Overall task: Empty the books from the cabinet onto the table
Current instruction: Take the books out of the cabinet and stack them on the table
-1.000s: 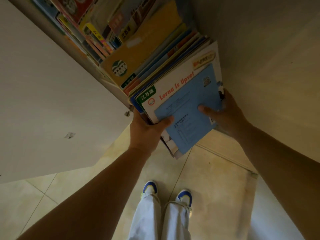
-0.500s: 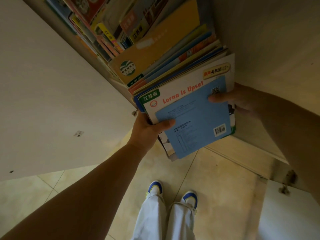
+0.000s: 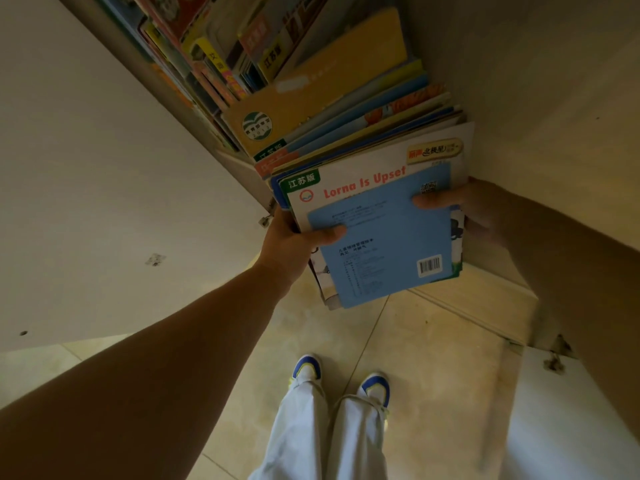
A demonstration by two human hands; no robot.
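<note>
Books in a thick stack of thin colourful paperbacks [image 3: 377,216] sit between us; left hand [image 3: 294,240] and right hand [image 3: 474,209] clamp opposite sides, thumbs on top; long axis runs into the beige cabinet [image 3: 519,98].

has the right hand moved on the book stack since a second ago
Yes. The right hand has slid up the right edge of the book stack, from low on the blue cover to its top right corner, near the QR code.
</note>
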